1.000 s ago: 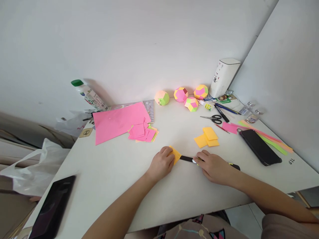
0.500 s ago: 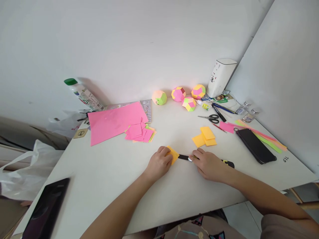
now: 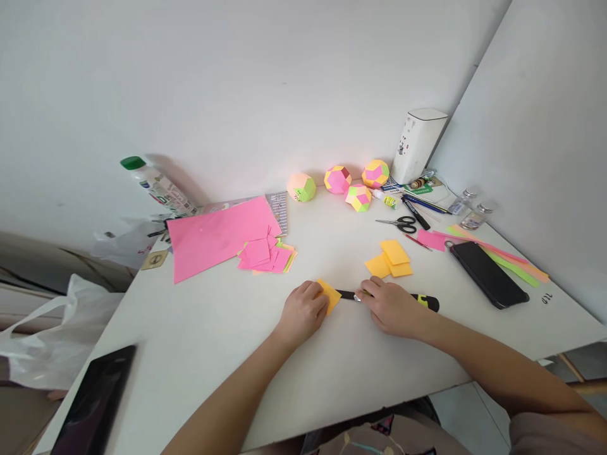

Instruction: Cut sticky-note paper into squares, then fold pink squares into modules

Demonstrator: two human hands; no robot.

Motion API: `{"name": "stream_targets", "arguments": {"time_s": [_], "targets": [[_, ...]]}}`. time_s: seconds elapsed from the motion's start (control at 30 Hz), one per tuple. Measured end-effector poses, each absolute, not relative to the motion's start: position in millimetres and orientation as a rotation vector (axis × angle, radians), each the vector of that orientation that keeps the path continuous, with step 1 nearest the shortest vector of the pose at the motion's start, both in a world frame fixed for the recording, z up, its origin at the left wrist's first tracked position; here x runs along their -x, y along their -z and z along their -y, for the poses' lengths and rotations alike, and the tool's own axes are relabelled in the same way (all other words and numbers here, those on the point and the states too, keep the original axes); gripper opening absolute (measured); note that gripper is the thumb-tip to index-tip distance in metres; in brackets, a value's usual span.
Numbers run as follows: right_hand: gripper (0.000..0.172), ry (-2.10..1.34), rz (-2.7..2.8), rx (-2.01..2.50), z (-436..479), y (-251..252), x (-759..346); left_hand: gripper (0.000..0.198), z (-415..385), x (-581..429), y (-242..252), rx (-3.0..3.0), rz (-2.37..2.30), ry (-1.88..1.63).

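Paper [image 3: 330, 294] in left hand [image 3: 303, 313]; bottle label [image 3: 161, 188] blurred.

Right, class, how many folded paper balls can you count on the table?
4, all near the back wall: a peach-and-green ball leftmost, a pink ball beside it, a yellow ball by the white box, a mixed-colour ball in front of those two. None seems hidden.

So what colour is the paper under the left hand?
Orange; the paper under the left hand shows best in the head view.
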State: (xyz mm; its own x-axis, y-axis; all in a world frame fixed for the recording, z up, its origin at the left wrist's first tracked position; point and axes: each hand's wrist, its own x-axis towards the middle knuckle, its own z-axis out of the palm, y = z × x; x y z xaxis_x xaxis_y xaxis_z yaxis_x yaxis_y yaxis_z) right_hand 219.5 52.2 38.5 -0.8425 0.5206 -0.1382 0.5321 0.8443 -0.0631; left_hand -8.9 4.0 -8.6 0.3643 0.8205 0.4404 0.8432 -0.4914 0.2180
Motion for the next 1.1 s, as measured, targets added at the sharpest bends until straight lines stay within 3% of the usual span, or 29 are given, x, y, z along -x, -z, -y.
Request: {"name": "stream_targets", "arguments": {"time_s": [1.1], "targets": [[0.038,0.094,-3.081,-0.842,-67.1,-20.5,-198.7,0.025,-2.4,10.3,9.9,2.542,1.579,0.771]]}}
